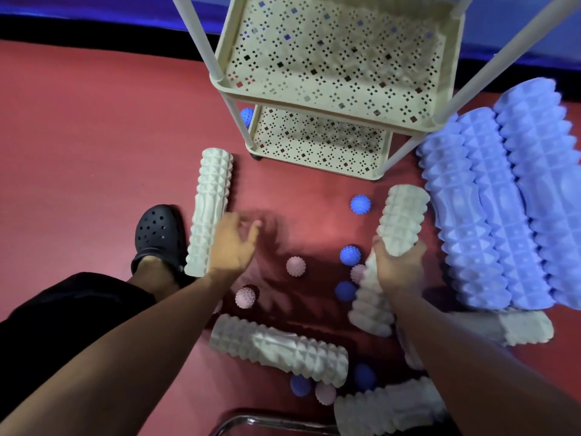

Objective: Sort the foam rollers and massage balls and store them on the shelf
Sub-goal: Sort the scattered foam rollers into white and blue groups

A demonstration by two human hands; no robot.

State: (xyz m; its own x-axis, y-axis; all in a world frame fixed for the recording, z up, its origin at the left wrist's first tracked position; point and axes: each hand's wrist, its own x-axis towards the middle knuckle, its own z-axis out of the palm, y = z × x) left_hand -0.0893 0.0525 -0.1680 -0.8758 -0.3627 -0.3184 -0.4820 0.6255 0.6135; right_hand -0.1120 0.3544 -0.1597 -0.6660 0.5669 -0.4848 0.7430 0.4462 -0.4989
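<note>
My right hand [397, 265] grips a pale grey foam roller [404, 217] by its near end and holds it tilted above the floor. Beside the lower part of another grey roller [209, 202] lying on the red floor, my left hand [234, 243] is open with fingers spread and holds nothing. Three blue rollers [503, 215] lie side by side at the right. More grey rollers [279, 349] lie near me. Blue spiky balls [360, 204] and pink spiky balls [295, 265] are scattered between my hands. The cream perforated shelf [314, 96] stands ahead with its tiers bare.
My foot in a black clog [158, 234] rests left of the grey roller. One blue ball [246, 116] lies behind the shelf's left leg. A metal chair frame [251, 421] shows at the bottom edge. A blue wall runs along the top.
</note>
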